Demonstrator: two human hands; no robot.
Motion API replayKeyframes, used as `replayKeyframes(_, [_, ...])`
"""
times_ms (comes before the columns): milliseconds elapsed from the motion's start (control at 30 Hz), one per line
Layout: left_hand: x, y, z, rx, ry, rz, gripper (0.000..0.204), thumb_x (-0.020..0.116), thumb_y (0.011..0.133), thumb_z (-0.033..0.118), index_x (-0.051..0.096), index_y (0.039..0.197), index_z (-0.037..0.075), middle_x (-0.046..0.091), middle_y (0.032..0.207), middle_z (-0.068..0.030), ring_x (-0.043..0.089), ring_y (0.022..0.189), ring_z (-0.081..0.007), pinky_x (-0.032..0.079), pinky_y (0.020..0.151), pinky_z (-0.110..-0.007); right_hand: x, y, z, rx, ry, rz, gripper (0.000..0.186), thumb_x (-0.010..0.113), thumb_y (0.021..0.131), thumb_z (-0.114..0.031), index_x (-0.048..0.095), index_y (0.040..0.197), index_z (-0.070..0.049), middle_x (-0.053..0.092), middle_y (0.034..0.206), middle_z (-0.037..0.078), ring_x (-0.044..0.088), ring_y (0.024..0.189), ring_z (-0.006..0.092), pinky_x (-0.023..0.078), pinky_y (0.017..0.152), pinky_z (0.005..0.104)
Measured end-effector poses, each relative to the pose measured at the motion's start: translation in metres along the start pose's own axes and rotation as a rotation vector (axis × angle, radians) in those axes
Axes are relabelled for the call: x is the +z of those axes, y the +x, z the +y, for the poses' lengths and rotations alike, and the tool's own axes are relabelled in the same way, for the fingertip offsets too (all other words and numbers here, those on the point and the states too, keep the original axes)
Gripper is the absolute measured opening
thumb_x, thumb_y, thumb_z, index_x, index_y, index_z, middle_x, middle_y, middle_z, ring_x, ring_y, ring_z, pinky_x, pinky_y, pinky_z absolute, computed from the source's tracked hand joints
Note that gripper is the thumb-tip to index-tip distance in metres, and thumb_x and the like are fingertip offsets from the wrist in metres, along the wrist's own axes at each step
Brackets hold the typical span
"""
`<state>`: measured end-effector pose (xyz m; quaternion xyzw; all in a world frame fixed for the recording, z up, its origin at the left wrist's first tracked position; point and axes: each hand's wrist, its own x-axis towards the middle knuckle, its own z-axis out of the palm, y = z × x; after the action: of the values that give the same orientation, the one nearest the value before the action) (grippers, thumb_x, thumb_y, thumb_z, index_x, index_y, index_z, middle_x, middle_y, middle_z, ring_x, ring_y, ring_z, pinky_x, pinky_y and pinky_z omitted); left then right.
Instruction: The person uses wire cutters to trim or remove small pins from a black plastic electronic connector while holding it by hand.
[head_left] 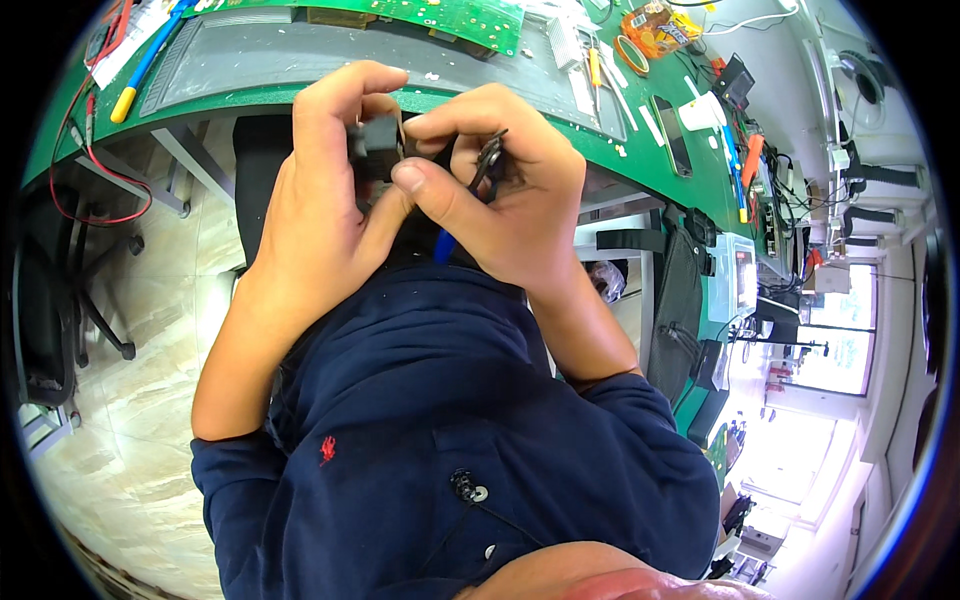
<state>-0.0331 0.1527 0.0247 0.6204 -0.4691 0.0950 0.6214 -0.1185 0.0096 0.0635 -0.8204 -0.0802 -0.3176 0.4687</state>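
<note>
In front of my body, close to the bench edge, my two hands meet at a small dark grey block (pixel 378 147). My left hand (pixel 318 200) is closed round it, fingers curled over its far side. The thumb and forefinger of my right hand (pixel 525 190) pinch at the block's right side; whatever small part lies between those fingertips is hidden. Tucked in the right palm is a small plier-like hand tool (pixel 487 165) with dark metal jaws pointing up and a blue handle (pixel 444 246) sticking out below. Whether it is pliers or cutters does not show.
Ahead lies a green bench (pixel 640 170) with a grey mat (pixel 400 62) and a green circuit board (pixel 455 20). A blue-and-yellow tool (pixel 150 65), red test leads (pixel 92 120), a phone (pixel 672 135) and a white cup (pixel 702 112) lie about. A black chair (pixel 60 300) stands left.
</note>
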Motion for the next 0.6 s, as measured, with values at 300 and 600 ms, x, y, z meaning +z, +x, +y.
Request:
replayKeyframes(300, [0.002, 0.000, 0.007, -0.265, -0.117, -0.098, 0.060, 0.083, 0.077, 0.002, 0.049, 0.126, 0.007, 0.061, 0.091, -0.0029, 0.051, 0.062, -0.0043, 0.040, 0.053, -0.019, -0.015, -0.011, 0.009, 0.066, 0.051, -0.015, 0.038, 0.085, 0.072, -0.007, 0.071, 0.107, -0.004, 0.069, 0.095, 0.007, 0.066, 0.087, 0.0169, 0.051, 0.073, 0.0269])
replayKeyframes(600, [0.022, -0.009, 0.008, -0.336, -0.217, -0.178, 0.065, 0.081, 0.077, -0.004, 0.045, 0.130, 0.005, 0.060, 0.111, -0.0056, 0.055, 0.079, -0.0067, 0.045, 0.066, -0.020, -0.044, -0.031, 0.030, 0.377, 0.372, 0.197, 0.019, 0.073, 0.087, -0.006, 0.068, 0.105, -0.001, 0.063, 0.085, -0.002, 0.054, 0.074, 0.0028, 0.042, 0.065, 0.0195])
